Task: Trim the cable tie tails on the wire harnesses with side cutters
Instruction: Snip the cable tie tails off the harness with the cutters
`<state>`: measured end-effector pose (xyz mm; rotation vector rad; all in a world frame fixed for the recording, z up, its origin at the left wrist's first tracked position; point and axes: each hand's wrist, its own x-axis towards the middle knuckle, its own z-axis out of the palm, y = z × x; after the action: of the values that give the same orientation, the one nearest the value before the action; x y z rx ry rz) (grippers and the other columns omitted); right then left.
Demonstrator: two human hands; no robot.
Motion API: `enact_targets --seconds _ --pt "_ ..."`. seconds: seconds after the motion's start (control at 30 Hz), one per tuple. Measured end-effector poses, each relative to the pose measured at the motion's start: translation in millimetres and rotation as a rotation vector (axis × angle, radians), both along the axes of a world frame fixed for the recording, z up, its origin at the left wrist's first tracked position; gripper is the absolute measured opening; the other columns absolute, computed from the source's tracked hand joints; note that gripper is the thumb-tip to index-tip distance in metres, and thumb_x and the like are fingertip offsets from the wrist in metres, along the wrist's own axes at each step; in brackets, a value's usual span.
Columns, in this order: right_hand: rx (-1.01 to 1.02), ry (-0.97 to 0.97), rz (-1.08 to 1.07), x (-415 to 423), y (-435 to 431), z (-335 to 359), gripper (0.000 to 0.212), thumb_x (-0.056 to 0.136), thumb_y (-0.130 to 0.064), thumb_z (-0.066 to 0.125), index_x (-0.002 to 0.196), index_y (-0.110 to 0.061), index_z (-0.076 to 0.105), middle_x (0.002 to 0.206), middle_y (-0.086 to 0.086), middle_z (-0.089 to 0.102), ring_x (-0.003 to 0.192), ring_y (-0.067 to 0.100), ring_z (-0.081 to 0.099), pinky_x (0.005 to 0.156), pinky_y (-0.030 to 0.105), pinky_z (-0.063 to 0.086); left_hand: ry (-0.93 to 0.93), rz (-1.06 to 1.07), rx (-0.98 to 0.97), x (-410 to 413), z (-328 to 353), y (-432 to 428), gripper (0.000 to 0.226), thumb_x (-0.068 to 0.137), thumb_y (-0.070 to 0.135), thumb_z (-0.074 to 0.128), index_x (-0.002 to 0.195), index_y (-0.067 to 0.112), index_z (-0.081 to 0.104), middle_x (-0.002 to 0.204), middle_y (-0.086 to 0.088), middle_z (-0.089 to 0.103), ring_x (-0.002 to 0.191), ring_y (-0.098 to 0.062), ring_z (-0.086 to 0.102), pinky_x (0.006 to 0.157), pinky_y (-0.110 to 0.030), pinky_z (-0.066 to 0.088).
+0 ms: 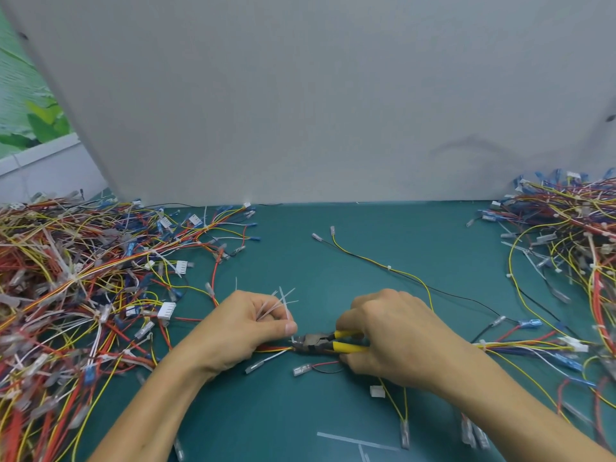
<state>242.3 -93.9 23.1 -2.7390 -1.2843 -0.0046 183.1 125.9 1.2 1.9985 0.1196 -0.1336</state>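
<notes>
My right hand (396, 335) grips the yellow-handled side cutters (328, 343), whose dark jaws point left at a white cable tie tail (293, 338) on a wire harness (520, 346) lying across the green mat. My left hand (243, 325) holds the harness down just left of the jaws, its thumb beside the tail. Several cut white tie tails (278, 303) stick out of my left fist. The harness bundle runs right from under my right hand to white and blue connectors.
A big heap of untidy harnesses (76, 288) fills the left side, another pile (566, 228) the far right. A single yellow-black harness (390, 269) lies mid-mat. Loose tie strips (353, 440) lie at the front edge. A grey panel (316, 95) walls off the back.
</notes>
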Motion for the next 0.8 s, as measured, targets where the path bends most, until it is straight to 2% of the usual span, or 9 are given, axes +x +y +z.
enact_targets --seconds 0.13,0.27,0.43,0.57,0.63,0.73,0.8 --pt "-0.024 -0.053 0.009 -0.1 0.3 -3.0 0.027 0.083 -0.044 0.053 0.095 -0.022 0.060 0.089 -0.002 0.059 0.077 0.026 0.044 0.059 0.030 0.032 0.002 0.009 -0.001 0.1 0.2 -1.2 0.020 0.087 0.015 0.069 0.068 0.014 0.064 0.045 0.010 0.039 0.040 -0.004 0.029 0.040 -0.013 0.024" --pt "-0.034 -0.069 0.010 -1.2 0.8 -5.9 0.028 0.084 -0.044 0.050 0.097 -0.021 0.058 0.087 0.000 0.061 0.078 0.029 0.048 0.059 0.030 0.030 0.017 0.044 -0.013 0.0 1.9 -3.9 0.021 0.091 0.016 0.063 0.071 0.013 0.058 0.047 0.010 0.034 0.041 -0.006 0.026 0.039 -0.015 0.022" --pt "-0.027 0.080 0.030 -2.6 0.2 -0.3 0.025 0.080 -0.049 0.057 0.094 -0.029 0.052 0.092 -0.006 0.057 0.088 0.025 0.052 0.062 0.031 0.035 0.074 0.169 -0.160 2.0 7.6 -6.5 0.028 0.096 0.010 0.040 0.070 0.017 0.046 0.054 0.003 0.024 0.043 -0.010 0.015 0.040 -0.016 0.013" --pt "-0.041 0.110 0.022 -4.5 1.1 1.7 0.020 0.081 -0.033 0.056 0.096 -0.032 0.043 0.093 -0.006 0.059 0.082 0.024 0.045 0.059 0.032 0.031 -0.086 0.244 -0.406 2.8 14.2 -6.9 0.040 0.094 0.002 0.032 0.062 0.016 0.050 0.055 -0.002 0.036 0.043 -0.010 0.019 0.041 -0.013 0.016" --pt "-0.078 0.115 0.000 0.5 -5.1 6.9 0.020 0.079 -0.033 0.057 0.093 -0.033 0.042 0.089 -0.007 0.058 0.081 0.023 0.046 0.059 0.032 0.033 -0.168 0.287 -0.539 2.2 18.3 -4.4 0.039 0.096 0.003 0.031 0.067 0.013 0.055 0.054 -0.003 0.041 0.042 -0.009 0.024 0.039 -0.012 0.017" --pt "-0.151 0.141 -0.037 11.2 -22.8 22.3 0.022 0.072 -0.034 0.061 0.085 -0.033 0.043 0.077 -0.010 0.051 0.075 0.013 0.046 0.055 0.028 0.033 -0.242 0.325 -0.662 2.4 21.7 3.4 0.033 0.096 0.005 0.030 0.079 0.008 0.058 0.052 0.002 0.036 0.041 -0.007 0.023 0.039 -0.013 0.014" --pt "-0.182 0.160 -0.058 14.5 -31.3 28.6 0.023 0.069 -0.035 0.063 0.082 -0.035 0.045 0.074 -0.012 0.050 0.069 0.006 0.045 0.052 0.026 0.032 -0.283 0.350 -0.702 1.8 23.5 8.9 0.035 0.092 0.002 0.030 0.079 0.009 0.061 0.050 0.005 0.029 0.043 -0.008 0.015 0.040 -0.013 0.013"
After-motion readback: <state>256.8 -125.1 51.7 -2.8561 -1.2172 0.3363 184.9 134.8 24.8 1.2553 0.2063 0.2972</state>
